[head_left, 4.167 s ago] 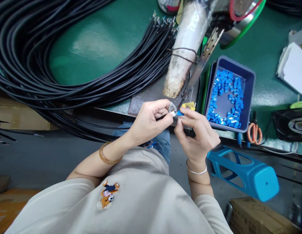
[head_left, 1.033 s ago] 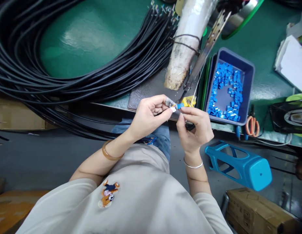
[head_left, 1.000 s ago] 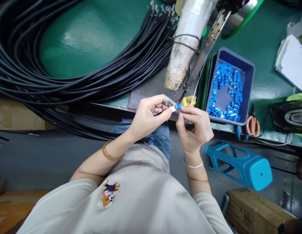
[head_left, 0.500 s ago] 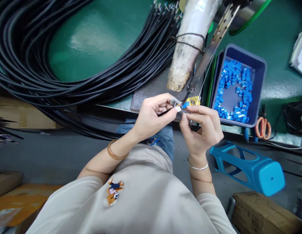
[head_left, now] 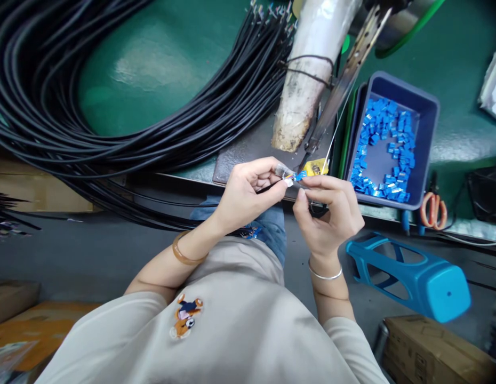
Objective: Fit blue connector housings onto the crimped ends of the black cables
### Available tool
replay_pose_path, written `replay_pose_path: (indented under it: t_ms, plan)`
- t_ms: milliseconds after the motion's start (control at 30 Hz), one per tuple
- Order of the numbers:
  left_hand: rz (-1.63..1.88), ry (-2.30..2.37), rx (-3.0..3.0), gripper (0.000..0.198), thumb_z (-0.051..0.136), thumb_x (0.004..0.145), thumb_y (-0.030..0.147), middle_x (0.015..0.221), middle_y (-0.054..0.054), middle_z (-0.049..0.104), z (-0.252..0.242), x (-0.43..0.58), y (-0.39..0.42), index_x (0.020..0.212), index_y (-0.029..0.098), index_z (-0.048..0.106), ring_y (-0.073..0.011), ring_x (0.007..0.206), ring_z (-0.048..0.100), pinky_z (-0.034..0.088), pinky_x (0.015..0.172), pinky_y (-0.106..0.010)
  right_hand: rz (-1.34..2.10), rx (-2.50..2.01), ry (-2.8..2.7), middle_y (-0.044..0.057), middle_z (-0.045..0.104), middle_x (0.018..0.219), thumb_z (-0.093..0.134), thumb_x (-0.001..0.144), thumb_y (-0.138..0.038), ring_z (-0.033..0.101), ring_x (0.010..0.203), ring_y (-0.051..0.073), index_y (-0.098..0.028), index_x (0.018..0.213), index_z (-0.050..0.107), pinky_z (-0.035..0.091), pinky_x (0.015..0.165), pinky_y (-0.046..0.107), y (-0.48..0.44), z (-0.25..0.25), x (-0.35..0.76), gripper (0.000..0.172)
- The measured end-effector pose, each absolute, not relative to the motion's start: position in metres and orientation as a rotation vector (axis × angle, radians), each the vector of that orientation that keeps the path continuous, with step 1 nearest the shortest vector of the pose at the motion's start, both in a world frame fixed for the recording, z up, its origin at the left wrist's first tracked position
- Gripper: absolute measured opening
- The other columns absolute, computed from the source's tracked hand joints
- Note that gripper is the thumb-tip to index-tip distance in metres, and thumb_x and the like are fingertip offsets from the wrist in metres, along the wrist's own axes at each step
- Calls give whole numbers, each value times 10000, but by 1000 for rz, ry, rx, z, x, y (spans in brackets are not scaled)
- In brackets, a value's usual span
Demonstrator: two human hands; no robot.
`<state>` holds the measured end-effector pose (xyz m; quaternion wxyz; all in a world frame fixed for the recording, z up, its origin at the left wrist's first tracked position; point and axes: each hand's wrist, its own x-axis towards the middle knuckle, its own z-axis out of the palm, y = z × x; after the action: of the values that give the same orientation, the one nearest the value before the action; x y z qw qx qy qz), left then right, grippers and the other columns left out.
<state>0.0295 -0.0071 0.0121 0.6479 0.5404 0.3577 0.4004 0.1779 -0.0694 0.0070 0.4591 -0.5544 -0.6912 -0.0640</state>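
Note:
My left hand (head_left: pixel 244 194) is closed on the end of a black cable, pinching it at a clear sleeve (head_left: pixel 282 172) where thin coloured wires stick out. My right hand (head_left: pixel 330 213) pinches a small blue connector piece (head_left: pixel 300 175) against those wire ends. Both hands meet just in front of the bench edge, above my lap. A large bundle of black cables (head_left: pixel 112 106) loops across the green bench to my left, its stripped ends fanned out at the back.
A dark blue tray (head_left: pixel 428 138) with several blue connector pieces stands right of my hands. A plastic-wrapped machine arm (head_left: pixel 308 80) and metal strip hang above. Orange-handled scissors (head_left: pixel 432 209), a tipped blue stool (head_left: pixel 416 280) and cardboard boxes (head_left: pixel 436 349) are at the right.
The hands stay together on the cable end; my right hand has gone from covering the tip to pinching the blue piece at the wire ends. The view has shifted slightly.

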Motion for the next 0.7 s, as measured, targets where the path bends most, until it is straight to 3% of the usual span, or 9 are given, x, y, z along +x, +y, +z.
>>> replay_pose_path:
  t_ms: [367, 533, 700]
  plan:
    - [862, 772, 1237, 158, 654, 813, 203, 536, 23, 549, 16, 27, -7, 682, 124, 615, -36, 475, 454, 348, 441, -145, -204, -1335, -1731, 20, 760, 974, 705, 827, -79, 745, 866, 166, -219, 902, 609, 612, 780, 292, -72, 5, 176, 186]
    - [843, 751, 1243, 195, 662, 816, 212, 540, 21, 548, 17, 26, -5, 653, 121, 604, -40, 486, 459, 369, 460, -151, -188, -1340, -1689, 32, 773, 1004, 717, 817, -64, 752, 907, 172, -206, 932, 647, 619, 796, 295, -73, 10, 178, 196]
    - [901, 725, 1244, 135, 652, 785, 140, 567, 31, 548, 17, 28, -6, 658, 119, 608, -37, 512, 460, 365, 478, -151, -24, -1399, -1674, 13, 768, 1011, 694, 842, -67, 753, 928, 161, -223, 960, 667, 626, 751, 265, -72, 15, 179, 197]
